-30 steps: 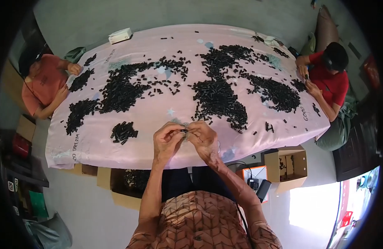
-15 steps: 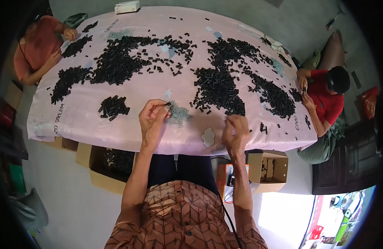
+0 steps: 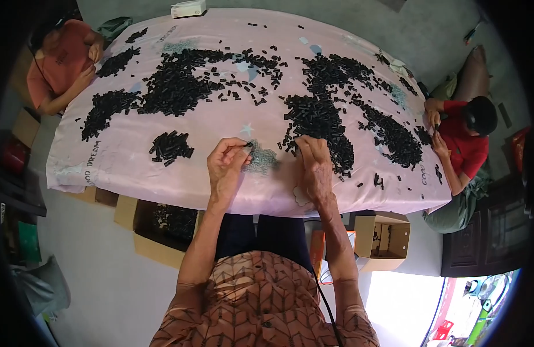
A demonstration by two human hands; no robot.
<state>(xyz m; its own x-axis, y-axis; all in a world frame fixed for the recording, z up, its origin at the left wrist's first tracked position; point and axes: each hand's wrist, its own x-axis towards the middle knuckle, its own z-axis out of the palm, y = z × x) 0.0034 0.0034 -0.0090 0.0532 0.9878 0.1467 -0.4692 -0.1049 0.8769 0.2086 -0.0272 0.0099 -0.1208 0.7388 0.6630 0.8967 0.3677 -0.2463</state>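
My left hand (image 3: 227, 169) hovers at the near middle of the table, thumb and fingers pinched on a small black cylindrical piece (image 3: 249, 144). Just right of those fingertips lies a heap of tiny silvery-grey parts (image 3: 263, 162). My right hand (image 3: 315, 169) is closed, its fingertips at the near left edge of a large heap of black cylindrical pieces (image 3: 316, 115). Whatever its fingers hold, if anything, is hidden. A smaller cluster of black pieces (image 3: 171, 147) lies to the left of my left hand.
A pink cloth (image 3: 220, 124) covers the table. More black heaps (image 3: 174, 87) spread farther off. One person (image 3: 64, 63) works at the far left, another (image 3: 472, 133) at the right. Open cardboard boxes (image 3: 160, 248) stand below the near edge, and a white box (image 3: 187, 8) at the far edge.
My right hand has moved left and away from me, toward the heap's near left edge. My left hand keeps its pinch beside the silvery parts. The whole view has shifted slightly.
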